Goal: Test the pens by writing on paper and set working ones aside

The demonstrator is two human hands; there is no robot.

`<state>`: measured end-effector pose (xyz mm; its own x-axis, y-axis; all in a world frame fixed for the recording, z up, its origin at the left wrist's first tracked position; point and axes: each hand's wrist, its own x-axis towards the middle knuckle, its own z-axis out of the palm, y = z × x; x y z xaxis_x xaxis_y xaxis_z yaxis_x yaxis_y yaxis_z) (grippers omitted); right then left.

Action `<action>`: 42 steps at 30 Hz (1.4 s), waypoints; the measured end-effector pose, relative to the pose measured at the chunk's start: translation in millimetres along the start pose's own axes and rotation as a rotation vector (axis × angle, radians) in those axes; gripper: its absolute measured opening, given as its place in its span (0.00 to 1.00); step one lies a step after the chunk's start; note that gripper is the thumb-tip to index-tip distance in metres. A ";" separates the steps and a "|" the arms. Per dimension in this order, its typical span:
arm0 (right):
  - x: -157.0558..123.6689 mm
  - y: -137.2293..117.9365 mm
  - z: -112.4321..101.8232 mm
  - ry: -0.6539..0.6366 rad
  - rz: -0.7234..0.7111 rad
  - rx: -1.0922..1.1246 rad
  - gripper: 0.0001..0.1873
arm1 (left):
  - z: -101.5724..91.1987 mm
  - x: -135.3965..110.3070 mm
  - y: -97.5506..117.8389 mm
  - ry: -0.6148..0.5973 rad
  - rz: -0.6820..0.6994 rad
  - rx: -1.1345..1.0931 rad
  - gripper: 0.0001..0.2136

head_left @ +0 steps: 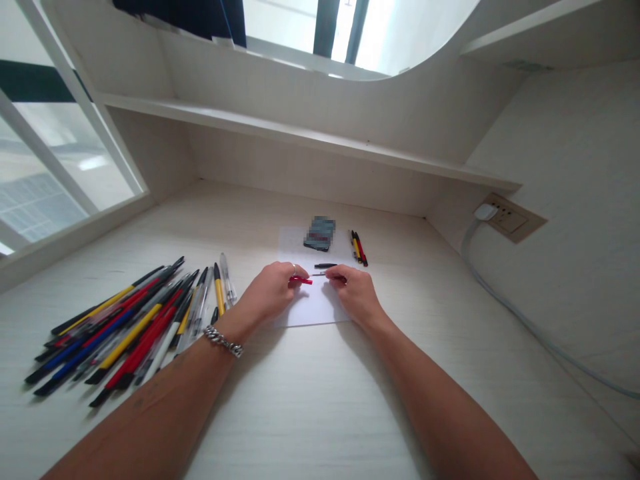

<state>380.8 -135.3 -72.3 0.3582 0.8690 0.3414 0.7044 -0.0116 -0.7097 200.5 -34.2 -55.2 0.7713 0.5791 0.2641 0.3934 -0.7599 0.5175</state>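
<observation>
My left hand (275,288) is closed on a red pen barrel (303,281), whose red end sticks out to the right past the fingers. Facing it, my right hand (351,288) pinches a thin pen refill (319,274) with its narrow tip toward the left hand. The rest of the refill is hidden by the fingers. A small gap lies between the two hands. Just beyond them a black pen piece (325,266) lies on the white paper sheet (311,310), which sits under both hands.
A large pile of pens (125,320) in red, yellow, blue, black and clear covers the left of the desk. Several assembled pens (359,248) lie at the back right. A blurred-out dark object (320,233) rests beyond the paper. A cable (500,293) runs from the wall socket (517,219).
</observation>
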 end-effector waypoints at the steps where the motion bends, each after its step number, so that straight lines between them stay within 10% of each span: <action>1: 0.3 1.0 1.4 0.000 -0.023 -0.038 0.14 | 0.2 0.1 0.1 0.000 0.000 -0.001 0.13; 42: 4.0 2.0 -22.5 -0.117 0.002 -0.109 0.06 | -3.3 -0.4 3.6 0.022 -0.091 -0.109 0.12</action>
<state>397.4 -143.0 -58.4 0.2906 0.9205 0.2613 0.7685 -0.0619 -0.6368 200.0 -36.2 -50.7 0.7236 0.6510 0.2292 0.4033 -0.6683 0.6251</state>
